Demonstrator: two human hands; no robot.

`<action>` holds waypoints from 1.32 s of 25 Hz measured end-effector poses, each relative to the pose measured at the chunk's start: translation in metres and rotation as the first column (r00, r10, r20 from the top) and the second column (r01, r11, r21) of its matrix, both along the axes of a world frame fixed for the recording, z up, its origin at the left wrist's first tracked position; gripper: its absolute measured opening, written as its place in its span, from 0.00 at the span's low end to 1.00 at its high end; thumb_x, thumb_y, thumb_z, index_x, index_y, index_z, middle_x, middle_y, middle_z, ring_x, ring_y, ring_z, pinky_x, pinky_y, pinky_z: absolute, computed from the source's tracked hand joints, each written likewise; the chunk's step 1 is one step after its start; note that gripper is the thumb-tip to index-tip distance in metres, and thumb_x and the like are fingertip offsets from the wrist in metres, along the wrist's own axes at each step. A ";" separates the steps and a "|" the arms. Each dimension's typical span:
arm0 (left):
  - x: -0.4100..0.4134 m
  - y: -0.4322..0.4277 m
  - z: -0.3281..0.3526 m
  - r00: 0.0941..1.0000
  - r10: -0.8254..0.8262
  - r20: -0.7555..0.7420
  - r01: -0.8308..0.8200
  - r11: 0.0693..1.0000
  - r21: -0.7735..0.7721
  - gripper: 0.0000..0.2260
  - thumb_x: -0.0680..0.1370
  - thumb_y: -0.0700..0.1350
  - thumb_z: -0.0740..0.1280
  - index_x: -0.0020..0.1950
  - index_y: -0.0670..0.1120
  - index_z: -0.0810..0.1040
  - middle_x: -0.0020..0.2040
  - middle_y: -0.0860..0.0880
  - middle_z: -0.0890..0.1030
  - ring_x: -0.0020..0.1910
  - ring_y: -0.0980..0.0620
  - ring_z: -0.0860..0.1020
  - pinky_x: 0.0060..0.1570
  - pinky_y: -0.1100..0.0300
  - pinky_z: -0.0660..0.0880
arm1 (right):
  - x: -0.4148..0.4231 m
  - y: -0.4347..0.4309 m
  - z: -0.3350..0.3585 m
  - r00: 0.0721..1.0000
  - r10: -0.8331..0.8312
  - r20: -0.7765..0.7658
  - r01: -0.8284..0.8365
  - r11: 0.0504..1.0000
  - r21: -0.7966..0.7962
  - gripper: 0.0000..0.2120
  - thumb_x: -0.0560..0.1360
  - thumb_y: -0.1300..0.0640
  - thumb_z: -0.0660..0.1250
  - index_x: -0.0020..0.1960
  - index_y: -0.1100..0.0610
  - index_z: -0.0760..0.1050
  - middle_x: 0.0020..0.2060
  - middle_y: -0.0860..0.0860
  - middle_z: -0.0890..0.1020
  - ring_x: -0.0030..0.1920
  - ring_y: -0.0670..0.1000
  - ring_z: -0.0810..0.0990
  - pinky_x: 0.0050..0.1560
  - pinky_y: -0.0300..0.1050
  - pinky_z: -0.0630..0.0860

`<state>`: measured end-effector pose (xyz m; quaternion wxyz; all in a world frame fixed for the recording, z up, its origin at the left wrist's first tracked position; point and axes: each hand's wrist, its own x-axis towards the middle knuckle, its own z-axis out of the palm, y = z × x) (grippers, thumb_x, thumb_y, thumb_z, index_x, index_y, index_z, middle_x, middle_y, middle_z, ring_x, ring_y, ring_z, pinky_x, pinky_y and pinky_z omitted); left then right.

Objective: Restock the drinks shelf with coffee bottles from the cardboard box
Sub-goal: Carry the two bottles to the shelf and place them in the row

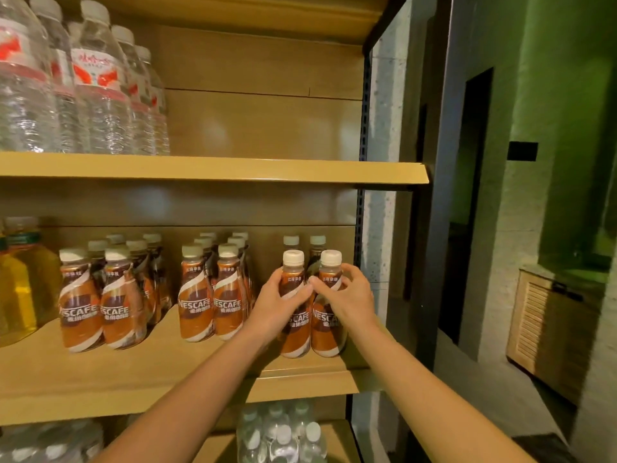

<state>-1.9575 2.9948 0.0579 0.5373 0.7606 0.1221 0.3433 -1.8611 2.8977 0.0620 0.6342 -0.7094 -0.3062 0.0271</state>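
The person faces the drinks shelf (pixel 167 372), both arms reaching in at its right end. The left hand (pixel 278 304) is wrapped round the shoulder of the left coffee bottle (pixel 294 344). The right hand (pixel 349 295) curls its fingers round the neck of the right coffee bottle (pixel 329 335), which is just beside the first. Both bottles are upright with labels facing out, close to the near edge of the board, though I cannot tell whether their bases are fully down. Two back bottles (pixel 291 240) show their caps right behind, so this pair looks like the front of a short row.

Further left stand a middle cluster (pixel 213 295) and a left cluster (pixel 100 305) of the same coffee, with bare board between them. Water bottles (pixel 86 88) fill the shelf above.

This seems to be the placing step. The next move calls for seating both bottles flat, then loosening both grips and drawing the hands straight back so the neighbours are not knocked. The cardboard box is out of sight, so I cannot judge how many bottles remain.
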 end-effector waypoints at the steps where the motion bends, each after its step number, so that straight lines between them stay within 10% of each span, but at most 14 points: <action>1: -0.004 0.000 -0.006 1.000 -0.007 -0.016 0.008 1.000 0.025 0.19 0.75 0.47 0.68 0.63 0.55 0.66 0.51 0.62 0.75 0.50 0.64 0.75 0.45 0.70 0.71 | 0.003 -0.006 -0.005 0.999 0.039 -0.032 -0.040 0.998 -0.053 0.37 0.69 0.47 0.73 0.72 0.56 0.61 0.64 0.52 0.75 0.65 0.53 0.74 0.64 0.50 0.72; 10: -0.006 0.017 -0.067 0.767 0.429 -0.476 -0.114 0.823 0.557 0.30 0.75 0.66 0.55 0.70 0.48 0.69 0.74 0.42 0.62 0.73 0.44 0.61 0.71 0.50 0.61 | 0.026 -0.014 -0.068 0.895 0.123 0.429 0.168 0.798 -0.579 0.38 0.65 0.23 0.47 0.58 0.48 0.74 0.52 0.46 0.83 0.52 0.49 0.80 0.58 0.51 0.75; 23: 0.061 0.089 -0.081 0.758 0.382 -0.528 -0.101 0.870 0.483 0.35 0.67 0.74 0.47 0.54 0.49 0.75 0.51 0.47 0.79 0.50 0.49 0.76 0.57 0.48 0.73 | 0.066 0.040 -0.065 0.949 0.137 0.285 0.076 0.776 -0.626 0.24 0.76 0.38 0.59 0.62 0.56 0.69 0.58 0.53 0.79 0.58 0.55 0.77 0.61 0.53 0.72; 33: 0.067 0.085 -0.079 0.723 0.419 -0.549 -0.184 0.883 0.432 0.42 0.66 0.76 0.47 0.66 0.48 0.69 0.64 0.45 0.72 0.63 0.47 0.71 0.65 0.48 0.69 | 0.079 0.051 -0.074 0.921 0.113 0.372 0.160 0.762 -0.627 0.26 0.76 0.38 0.57 0.66 0.55 0.65 0.62 0.53 0.76 0.63 0.53 0.74 0.65 0.51 0.67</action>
